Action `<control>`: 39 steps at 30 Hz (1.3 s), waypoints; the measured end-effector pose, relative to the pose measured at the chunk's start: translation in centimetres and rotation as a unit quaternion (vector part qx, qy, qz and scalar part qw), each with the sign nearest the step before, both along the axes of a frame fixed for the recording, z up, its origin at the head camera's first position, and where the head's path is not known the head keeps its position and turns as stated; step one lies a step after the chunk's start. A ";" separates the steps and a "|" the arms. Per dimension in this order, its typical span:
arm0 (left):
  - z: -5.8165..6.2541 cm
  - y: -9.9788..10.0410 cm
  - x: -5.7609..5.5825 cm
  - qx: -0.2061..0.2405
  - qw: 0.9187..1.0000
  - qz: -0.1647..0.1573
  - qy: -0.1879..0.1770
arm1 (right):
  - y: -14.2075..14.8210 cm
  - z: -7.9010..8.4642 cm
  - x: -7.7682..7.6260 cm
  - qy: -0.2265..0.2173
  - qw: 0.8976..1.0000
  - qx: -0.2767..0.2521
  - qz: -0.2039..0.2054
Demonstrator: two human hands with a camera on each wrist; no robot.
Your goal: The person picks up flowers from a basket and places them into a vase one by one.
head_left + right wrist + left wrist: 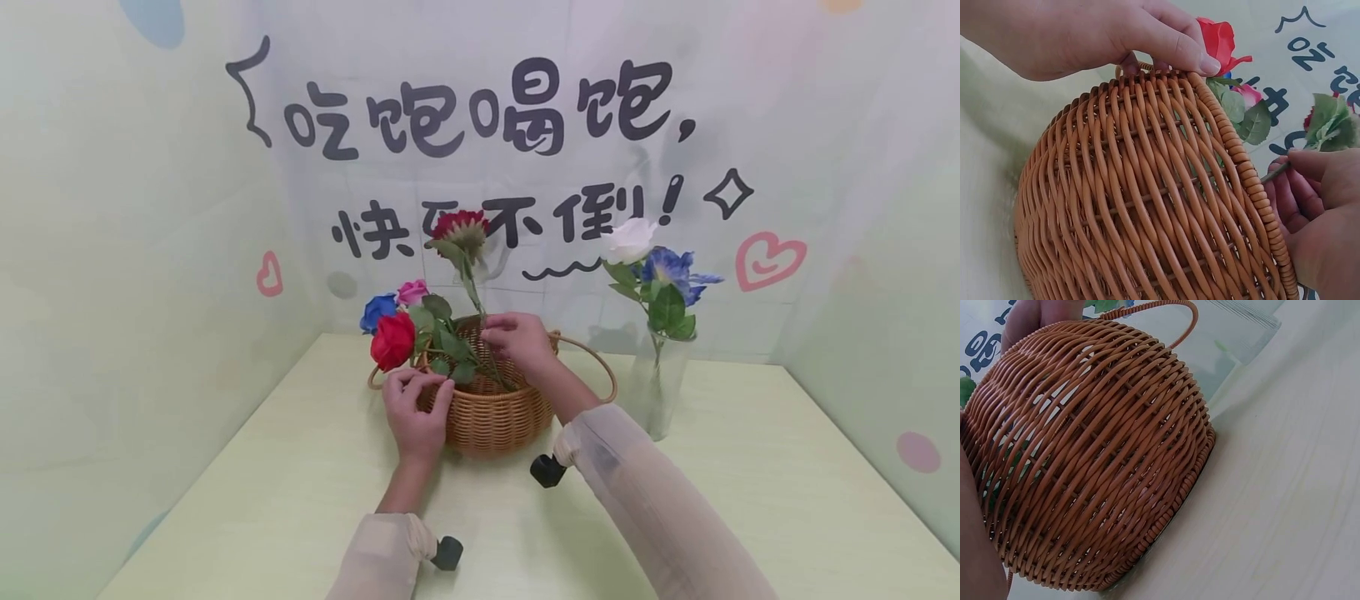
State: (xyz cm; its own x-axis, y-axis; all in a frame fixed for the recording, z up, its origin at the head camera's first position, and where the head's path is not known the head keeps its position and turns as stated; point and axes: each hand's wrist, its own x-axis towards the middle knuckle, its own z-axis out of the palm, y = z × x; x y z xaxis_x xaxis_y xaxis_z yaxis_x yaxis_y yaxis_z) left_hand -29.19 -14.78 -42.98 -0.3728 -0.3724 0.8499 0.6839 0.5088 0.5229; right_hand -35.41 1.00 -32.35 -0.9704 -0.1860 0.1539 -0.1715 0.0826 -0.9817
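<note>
A brown wicker basket (498, 423) with looped side handles stands on the table. My right hand (525, 340) pinches the stem of a dark red artificial flower (461, 232) above the basket's opening; the bloom points up and the stem's lower end reaches inside. At the basket's left front, my left hand (417, 415) grips the rim, its thumb on the edge in the right wrist view. A red rose (392, 340), a blue flower (378, 313) and a pink rose (412, 292) lean out over the left side, their stems inside. Wicker weave (1097, 456) fills much of the left wrist view.
To the right of the basket stands a clear glass vase (662, 392) holding a white rose (630, 240) and a blue-violet flower (672, 272). Printed walls enclose the pale table (247, 500) at the back and both sides.
</note>
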 end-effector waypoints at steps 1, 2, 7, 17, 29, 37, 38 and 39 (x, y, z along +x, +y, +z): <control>0.0 0.0 0.0 -0.001 1.000 0.000 0.001 | 0.0 0.0 0.0 0.006 1.000 -0.008 -0.004; 0.0 0.0 0.0 -0.002 1.000 0.001 0.000 | 0.0 0.0 0.1 0.014 1.000 -0.014 -0.007; 0.0 -0.1 0.1 -0.001 1.000 0.004 0.001 | -0.1 -0.1 0.3 0.071 0.997 -0.022 -0.031; 0.0 0.0 0.0 0.005 1.000 0.006 0.001 | 0.0 0.5 1.2 0.126 0.986 -0.083 -0.066; 3.0 1.4 2.7 0.017 1.000 0.000 0.022 | 1.6 1.6 2.1 0.136 0.980 -0.112 -0.089; 3.4 1.6 3.1 0.018 1.000 -0.005 0.015 | 3.4 2.1 2.4 0.137 0.975 -0.139 -0.110; 3.4 1.6 3.1 0.019 1.000 -0.005 0.013 | 3.6 2.2 2.5 0.135 0.974 -0.142 -0.112; 3.4 1.6 3.1 0.019 1.000 -0.006 0.013 | 3.8 2.4 2.7 0.134 0.974 -0.143 -0.116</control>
